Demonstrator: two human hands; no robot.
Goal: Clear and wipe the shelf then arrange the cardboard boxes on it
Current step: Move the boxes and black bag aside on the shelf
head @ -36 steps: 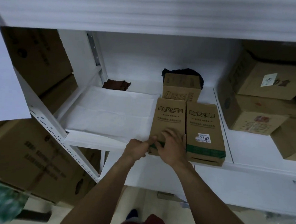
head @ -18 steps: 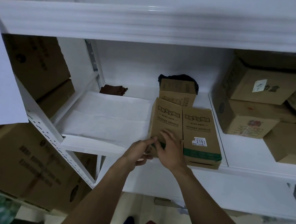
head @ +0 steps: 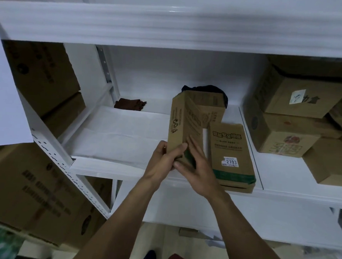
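**boxfan:** What's happening at the near edge?

**shelfguy:** Both hands are on one carton. The left hand (head: 161, 160) curls its fingers round the near left corner of the tilted box (head: 183, 126). The right hand (head: 196, 168) clamps the same end, fingers over the printed face and thumb underneath. The box is tipped up on its long side, with its near end by the front lip of the shelf (head: 113, 172). My guess is that gripping low with both hands gives enough leverage to turn it without it flopping over.

**boxfan:** And the one beside it?

**shelfguy:** The flat box (head: 232, 151) lies face up just to the right, price sticker showing, with a sliver of white between the two. It looks parked hard right so the row can build leftward. Left of both is the white liner (head: 113, 136), so there's room.

**boxfan:** Further back?

**shelfguy:** A rear box (head: 209, 106) stands behind the pair, with a dark cloth (head: 212, 90) bunched behind that. A brown rag (head: 130, 104) sits far left by the back wall. It's probably the wiper, left out of the way. Big cartons (head: 292, 96) are stacked in the right bay.
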